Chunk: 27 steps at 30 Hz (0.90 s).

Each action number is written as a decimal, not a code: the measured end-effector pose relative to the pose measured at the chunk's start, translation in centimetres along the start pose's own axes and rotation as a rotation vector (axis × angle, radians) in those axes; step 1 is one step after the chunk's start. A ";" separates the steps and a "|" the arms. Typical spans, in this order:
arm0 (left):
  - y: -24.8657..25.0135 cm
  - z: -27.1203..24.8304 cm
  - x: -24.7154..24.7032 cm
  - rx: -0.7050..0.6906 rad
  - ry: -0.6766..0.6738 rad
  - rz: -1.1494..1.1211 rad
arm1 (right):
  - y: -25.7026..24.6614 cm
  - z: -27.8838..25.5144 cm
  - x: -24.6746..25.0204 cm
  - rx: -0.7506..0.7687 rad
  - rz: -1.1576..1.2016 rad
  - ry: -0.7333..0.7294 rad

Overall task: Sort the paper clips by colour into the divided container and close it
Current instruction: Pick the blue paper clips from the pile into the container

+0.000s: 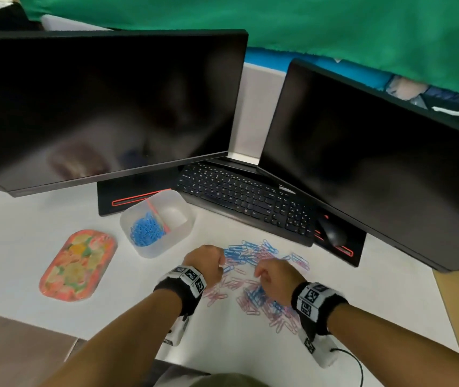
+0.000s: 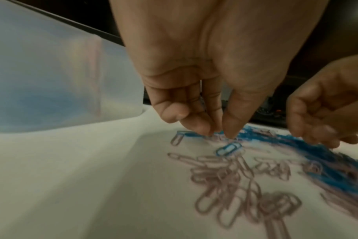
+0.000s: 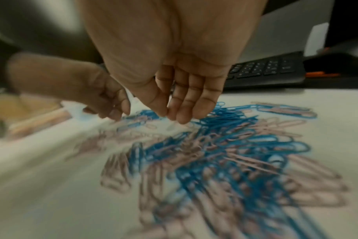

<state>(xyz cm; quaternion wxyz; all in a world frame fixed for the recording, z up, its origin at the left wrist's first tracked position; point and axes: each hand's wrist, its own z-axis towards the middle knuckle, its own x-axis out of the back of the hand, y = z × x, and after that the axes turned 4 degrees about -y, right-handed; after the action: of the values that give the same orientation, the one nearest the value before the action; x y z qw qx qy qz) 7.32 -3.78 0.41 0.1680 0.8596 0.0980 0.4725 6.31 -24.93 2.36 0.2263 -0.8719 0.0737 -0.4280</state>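
White bench (image 1: 27,247) before me: loose blue and pink wire paper clips (image 1: 256,277) beside the translucent divided plastic container (image 1: 178,236). My left hand (image 1: 206,262) pinches clips; my right hand (image 1: 275,277) hovers relaxed. Light, slippery, tangling; pinch single loops.

White desk (image 1: 13,233), two monitors (image 1: 105,107) (screens dark), green cloth (image 1: 334,23) behind.

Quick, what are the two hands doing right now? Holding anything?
Left hand: fingertips pinched together down in the paper clips; whether a clip is caught is too blurred to tell.
Right hand: open, fingers nearly straight, reaching into the pile, holding nothing.
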 end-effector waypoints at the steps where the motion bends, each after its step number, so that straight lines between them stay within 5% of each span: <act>1: 0.2 0.1 -0.4 -0.003 -0.001 0.033 | 0.4 -0.3 -0.2 0.041 -0.096 -0.035; 6: 0.6 0.0 -1.3 0.020 0.019 0.110 | 1.6 -0.7 -1.1 0.180 -0.279 -0.048; 15: 0.9 -0.2 -1.0 0.060 0.004 0.060 | 3.0 0.2 -0.9 0.218 -0.244 0.041; 21: 0.6 -0.5 -1.0 0.054 0.045 -0.149 | 3.3 0.6 -0.3 0.050 0.165 0.059; 27: 0.4 -0.5 -0.6 0.039 0.069 -0.445 | 3.2 0.8 0.4 -0.033 0.605 -0.116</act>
<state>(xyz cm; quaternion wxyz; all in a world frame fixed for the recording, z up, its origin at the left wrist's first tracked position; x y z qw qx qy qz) 6.57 -4.21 0.36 0.2477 0.8033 0.2999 0.4510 7.40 -27.64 0.72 0.3332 -0.8368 0.3240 -0.2895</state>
